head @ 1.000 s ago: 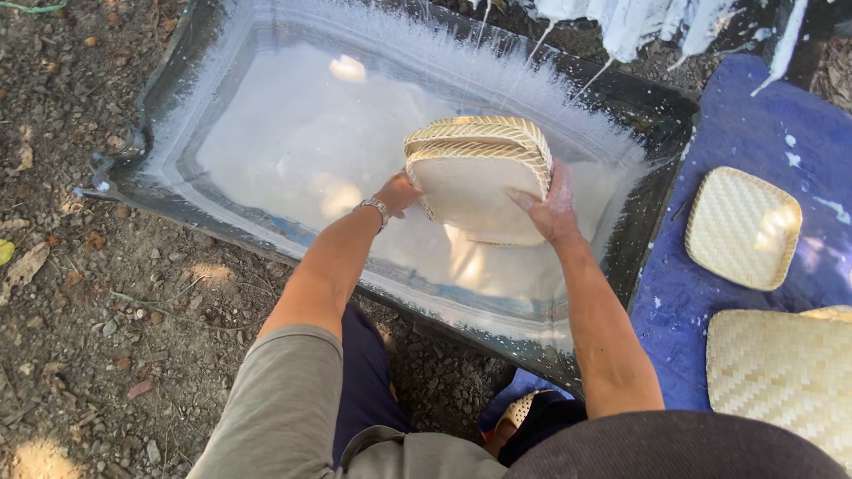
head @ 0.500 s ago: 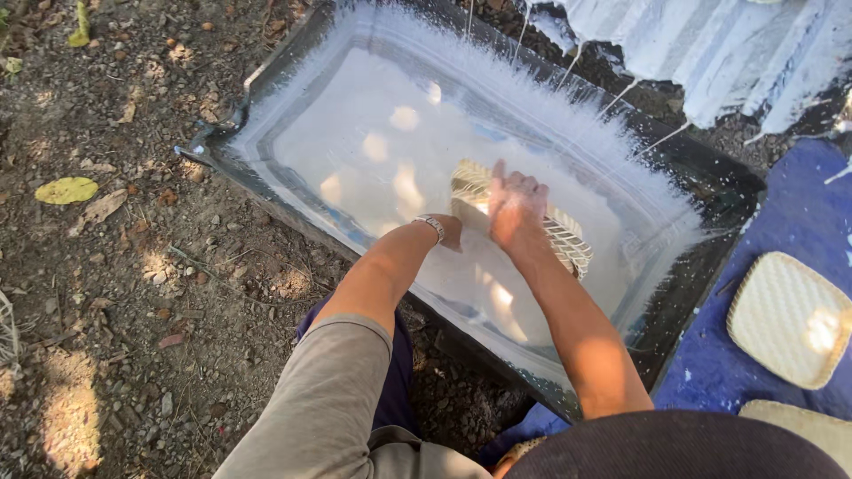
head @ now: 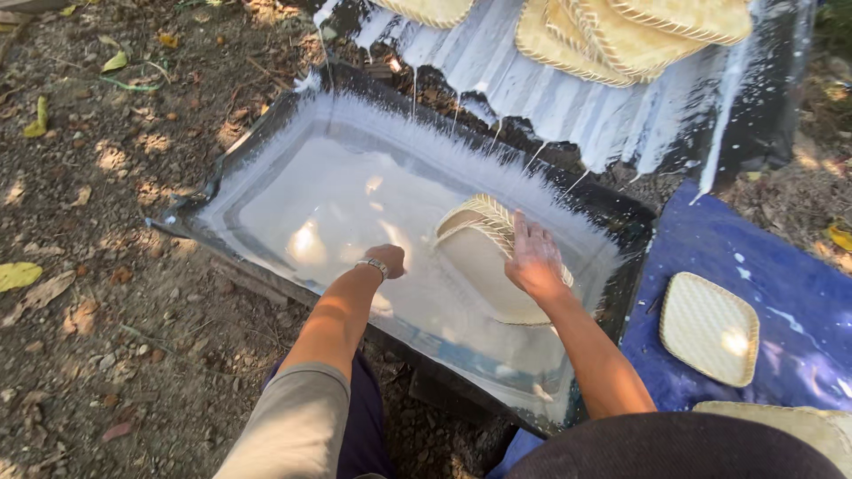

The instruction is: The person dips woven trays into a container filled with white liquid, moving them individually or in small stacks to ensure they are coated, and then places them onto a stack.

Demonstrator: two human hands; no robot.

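right hand (head: 532,259) is spread flat, fingers open and pointing away from the body, pressing down on the woven bamboo tray (head: 484,253) that sits tipped in the white liquid, its far rim sticking up out of it and the near part sunk under the surface. left hand (head: 388,260) is down at the tray's left edge, dipped at the liquid. it looks curled, but honestly can't tell if it's actually gripping the rim or just resting there, the fingers are hidden. there's a metal watch (head: 374,264) on that wrist.

the tub (head: 191,217) is a big shallow black thing, like plastic sheet over a frame, filled with milky white liquid that has coated the inside walls too. behind it leans a dark corrugated sheet (head: 568,106) streaked with white drips, and a bunch of the same woven trays (head: 621,35) are lying on it, overlapping each other.

off to the right there's a blue tarp (head: 799,284) on the ground with white splashes on it, and a dry square woven tray (head: 708,328) lying flat there, well apart from the tub. another tray's edge (head: 799,421) peeks in at the bottom right.

all outdoors, bare dirt ground (head: 106,266) with dead leaves and dappled sunlight.
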